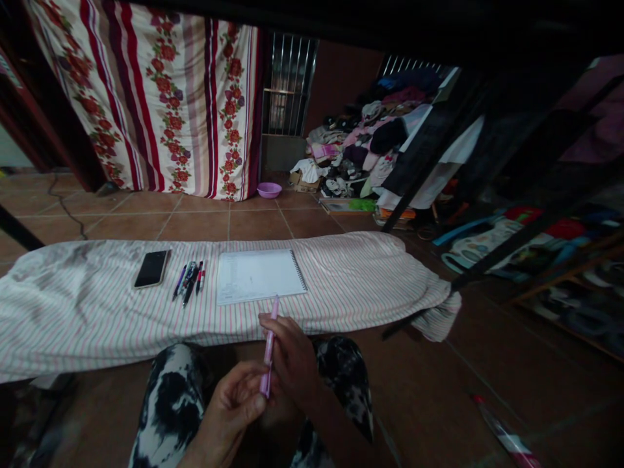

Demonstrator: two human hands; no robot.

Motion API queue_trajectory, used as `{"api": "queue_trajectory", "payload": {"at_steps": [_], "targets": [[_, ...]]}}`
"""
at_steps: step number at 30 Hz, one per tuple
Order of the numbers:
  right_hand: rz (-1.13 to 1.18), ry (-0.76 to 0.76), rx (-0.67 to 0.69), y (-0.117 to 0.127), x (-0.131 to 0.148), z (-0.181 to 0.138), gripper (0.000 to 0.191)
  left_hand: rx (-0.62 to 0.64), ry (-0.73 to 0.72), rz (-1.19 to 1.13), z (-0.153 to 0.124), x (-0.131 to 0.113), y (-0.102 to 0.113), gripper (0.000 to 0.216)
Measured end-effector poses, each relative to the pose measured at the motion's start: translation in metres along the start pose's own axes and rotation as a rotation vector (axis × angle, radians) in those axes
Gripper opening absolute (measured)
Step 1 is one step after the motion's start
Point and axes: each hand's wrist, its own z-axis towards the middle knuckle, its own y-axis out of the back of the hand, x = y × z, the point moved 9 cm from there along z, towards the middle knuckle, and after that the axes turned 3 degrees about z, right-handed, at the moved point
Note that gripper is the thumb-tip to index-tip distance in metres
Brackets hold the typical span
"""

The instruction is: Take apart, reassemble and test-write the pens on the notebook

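Note:
Both my hands hold a pink pen (269,344) upright above my lap. My right hand (292,357) is wrapped round its middle. My left hand (234,403) pinches its lower end with thumb and fingers. Just beyond the pen's tip lies an open spiral notebook (258,275) on a striped cloth (97,305) spread over the floor. Left of the notebook lie several pens (190,281) and a black phone (151,268). My knees in black-and-white patterned trousers (166,403) show beneath my hands.
A flowered curtain (160,97) hangs at the back. A pink bowl (269,190) sits on the tiled floor beside a heap of clothes (361,149). Dark bars (487,253) slant across the right side, with clutter behind them.

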Motion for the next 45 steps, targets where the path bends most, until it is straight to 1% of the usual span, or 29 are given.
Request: {"api": "queue_trajectory", "payload": {"at_steps": [2, 4, 6, 7, 8, 9, 10, 11, 12, 13, 14, 15, 16, 18, 19, 21, 22, 25, 28, 32, 34, 36, 41, 43, 45], "targets": [[-0.049, 0.071, 0.022, -0.001, 0.003, 0.002, 0.029, 0.016, -0.002, 0.052, 0.000, 0.002, 0.002, 0.028], [-0.057, 0.123, 0.006, 0.000, 0.003, 0.002, 0.031, 0.042, -0.005, 0.111, -0.002, 0.002, 0.001, 0.030], [-0.040, 0.130, -0.040, 0.001, -0.002, 0.002, 0.031, 0.063, -0.020, 0.178, -0.004, 0.000, -0.001, 0.040], [-0.024, 0.100, -0.069, 0.002, -0.008, 0.003, 0.028, 0.100, -0.033, 0.216, -0.005, -0.001, -0.004, 0.050], [0.001, 0.036, -0.107, 0.004, -0.018, 0.004, 0.024, 0.144, -0.045, 0.254, -0.005, -0.003, -0.008, 0.060], [0.042, -0.063, -0.152, 0.007, -0.032, 0.006, 0.022, 0.179, -0.055, 0.293, -0.004, -0.003, -0.011, 0.068], [0.102, -0.187, -0.197, 0.009, -0.049, 0.007, 0.022, 0.187, -0.060, 0.335, -0.001, -0.003, -0.011, 0.073], [0.179, -0.343, -0.264, 0.012, -0.068, 0.006, 0.026, 0.159, -0.057, 0.383, 0.004, -0.002, -0.007, 0.073], [0.273, -0.494, -0.320, 0.012, -0.088, 0.003, 0.032, 0.102, -0.052, 0.438, 0.011, -0.001, 0.000, 0.070], [0.368, -0.603, -0.378, 0.012, -0.104, 0.002, 0.039, 0.011, -0.032, 0.504, 0.020, 0.001, 0.012, 0.064], [0.439, -0.669, -0.447, 0.014, -0.117, 0.001, 0.044, -0.066, -0.010, 0.584, 0.029, 0.004, 0.023, 0.055], [0.487, -0.721, -0.476, 0.014, -0.129, 0.003, 0.047, -0.116, 0.001, 0.662, 0.039, 0.006, 0.031, 0.048], [0.526, -0.767, -0.459, 0.010, -0.141, 0.007, 0.051, -0.160, 0.000, 0.745, 0.051, 0.007, 0.039, 0.042], [0.568, -0.814, -0.409, 0.003, -0.161, 0.016, 0.052, -0.182, -0.070, 0.940, 0.075, 0.003, 0.045, 0.030], [0.572, -0.809, -0.373, -0.001, -0.170, 0.023, 0.050, -0.177, -0.136, 1.051, 0.087, -0.002, 0.043, 0.027], [0.558, -0.790, -0.303, -0.008, -0.186, 0.035, 0.041, -0.135, -0.265, 1.308, 0.109, -0.010, 0.033, 0.027], [0.543, -0.794, -0.273, -0.013, -0.195, 0.040, 0.037, -0.120, -0.296, 1.436, 0.120, -0.012, 0.028, 0.028], [0.458, -0.821, -0.195, -0.025, -0.221, 0.048, 0.034, -0.083, -0.317, 1.749, 0.150, -0.008, 0.020, 0.027], [0.343, -0.867, -0.142, -0.036, -0.242, 0.045, 0.037, -0.069, -0.289, 1.932, 0.172, 0.002, 0.022, 0.029], [0.215, -0.901, -0.079, -0.050, -0.257, 0.035, 0.039, -0.081, -0.341, 2.062, 0.181, 0.013, 0.032, 0.032], [0.181, -0.886, -0.028, -0.057, -0.258, 0.032, 0.039, -0.082, -0.368, 2.094, 0.180, 0.017, 0.035, 0.033], [0.163, -0.856, 0.001, -0.062, -0.257, 0.032, 0.038, -0.084, -0.365, 2.105, 0.179, 0.018, 0.036, 0.035], [0.098, -0.794, 0.050, -0.065, -0.258, 0.034, 0.034, -0.054, -0.339, 2.079, 0.179, 0.019, 0.035, 0.038], [0.053, -0.792, 0.072, -0.064, -0.260, 0.033, 0.032, -0.046, -0.332, 2.069, 0.180, 0.019, 0.036, 0.039], [0.006, -0.801, 0.063, -0.060, -0.262, 0.031, 0.033, -0.049, -0.344, 2.071, 0.180, 0.019, 0.037, 0.039]]}}
